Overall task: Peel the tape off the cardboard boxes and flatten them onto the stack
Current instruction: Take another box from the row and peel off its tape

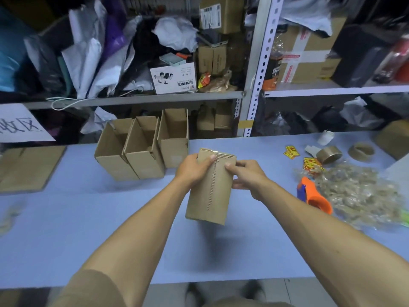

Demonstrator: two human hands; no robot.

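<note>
**Q:** Where does the job stand at this bench [110,229]?

**A:** Partway, by my reckoning. I hold one small cardboard box [210,187] upright above the blue bench, in front of me. My left hand [192,167] grips its upper left side, thumb laid across the face. My right hand [245,173] grips the upper right edge, its fingers curled round to the back and its thumb on the front face beside a perforated strip that runs down the box.

**Q:** Is the tape off that one?

**A:** A glossy strip shows along its top edge, so I judge some tape is left there. Whether the box is already pressed flat I cannot tell from this angle.

**Q:** What is done so far?

**A:** A heap of crumpled clear tape [358,193] lies on the bench to my right, just beside an orange tape dispenser [314,196]. That suggests several boxes are already stripped. Flat brown cardboard [28,167] lies at the far left of the bench, and I take it for the stack. How many sheets it holds cannot be made out.

**Q:** And what is left?

**A:** Three open boxes [141,147] stand side by side toward the back of the bench, behind my hands, none flattened. Each needs handling after this one. Rolls of brown tape [329,154] sit at the far right, well apart from the work.
</note>
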